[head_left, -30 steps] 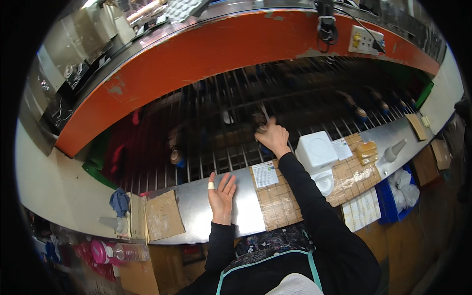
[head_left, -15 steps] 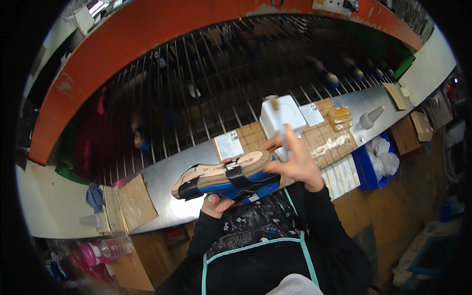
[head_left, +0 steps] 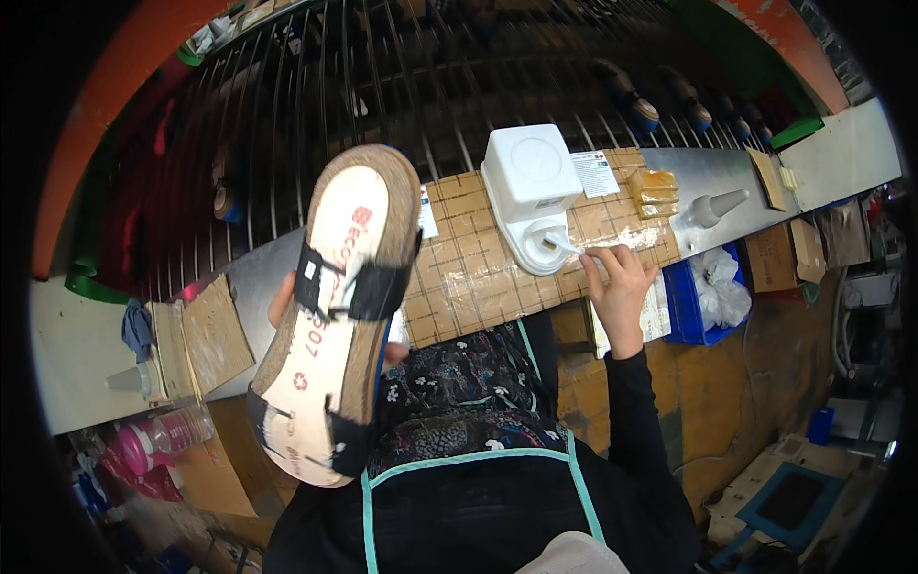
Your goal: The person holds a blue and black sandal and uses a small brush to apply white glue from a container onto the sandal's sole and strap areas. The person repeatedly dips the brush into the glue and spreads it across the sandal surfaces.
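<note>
My left hand (head_left: 284, 298) is closed around a sandal (head_left: 330, 325), raised on the left with its underside facing me. Pale insole board, brown sides and black straps with a buckle show; a sliver of blue, likely the last inside it, peeks out at the edge. Most of that hand is behind the sandal. My right hand (head_left: 622, 292) pinches the white handle of a brush (head_left: 566, 245). The brush's tip dips into the round opening of a white plastic pot (head_left: 532, 172), which has a square tank and stands on brown cardboard (head_left: 459, 258).
A rack of metal bars (head_left: 382, 86) runs beyond the bench, with several shoe lasts at right. Yellowish blocks (head_left: 655, 193) and a grey cone-shaped nozzle (head_left: 717, 208) stand right of the pot. Below them is a blue bin (head_left: 703, 320) with plastic bags. A pink-lidded bottle (head_left: 153, 442) lies lower left.
My right hand has taken the brush from the sandal down to the pot's opening. My left hand has lifted the sandal leftward and turned it more upright. The view has shifted too.
</note>
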Motion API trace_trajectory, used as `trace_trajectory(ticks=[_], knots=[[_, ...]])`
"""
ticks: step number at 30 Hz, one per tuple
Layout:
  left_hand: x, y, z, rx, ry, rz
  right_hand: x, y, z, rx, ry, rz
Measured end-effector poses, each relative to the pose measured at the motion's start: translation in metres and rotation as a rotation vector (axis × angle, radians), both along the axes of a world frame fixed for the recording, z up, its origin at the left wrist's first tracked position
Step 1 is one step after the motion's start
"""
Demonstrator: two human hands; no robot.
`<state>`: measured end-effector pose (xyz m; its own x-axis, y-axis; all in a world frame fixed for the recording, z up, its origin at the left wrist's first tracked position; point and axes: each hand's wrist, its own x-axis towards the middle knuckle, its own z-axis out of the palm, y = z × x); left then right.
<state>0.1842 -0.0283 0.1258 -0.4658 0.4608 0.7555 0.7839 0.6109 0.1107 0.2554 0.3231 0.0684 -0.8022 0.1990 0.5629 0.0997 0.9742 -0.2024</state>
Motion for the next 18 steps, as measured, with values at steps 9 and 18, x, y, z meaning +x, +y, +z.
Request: trace_trajectory(ticks=[9,18], knots=[[0.011,0.027,0.003,0.593,-0.420,0.120,-0.010,0.003,0.003,0.125,-0.056,0.049],[-0.017,0.010,-0.036,1.423,-0.704,-0.306,-0.004,0.028,-0.010,-0.876,-0.338,0.086]])
